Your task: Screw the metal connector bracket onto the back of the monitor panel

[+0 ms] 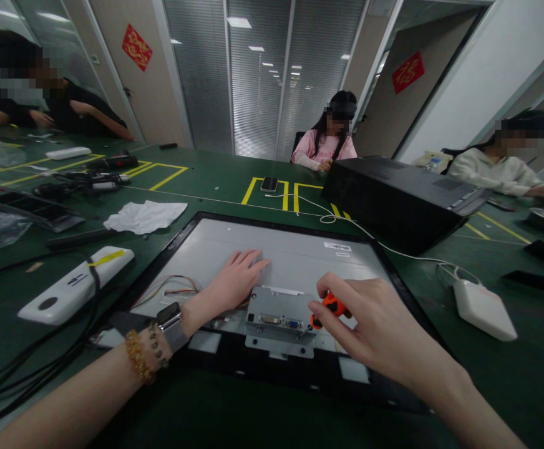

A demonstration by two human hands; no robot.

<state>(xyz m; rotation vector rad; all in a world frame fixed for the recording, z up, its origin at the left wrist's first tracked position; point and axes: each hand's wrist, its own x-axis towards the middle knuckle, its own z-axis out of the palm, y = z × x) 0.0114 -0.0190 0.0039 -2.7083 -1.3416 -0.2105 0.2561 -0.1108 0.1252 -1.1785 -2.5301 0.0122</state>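
A flat display panel [295, 252] in a black frame lies back side up on the table before me. At its near edge sits a metal connector box [274, 305] with a blue video port and a pale one. My left hand [237, 277] rests on the panel's grey back, fingers stretched out. In my right hand [370, 318] is an orange and black screwdriver [332, 304], gripped between thumb and fingers. Its shaft points down left at the box's right end, near the ports; contact with a screw cannot be made out. Thin coloured wires [173, 287] lie left of my left hand.
A white power strip [78, 284] and black cables [42, 374] lie at left, with a crumpled tissue [145, 216] behind. A large black casing [393, 193] stands back right, near a white adapter [485, 308] with its cord. People sit around the green table [220, 171].
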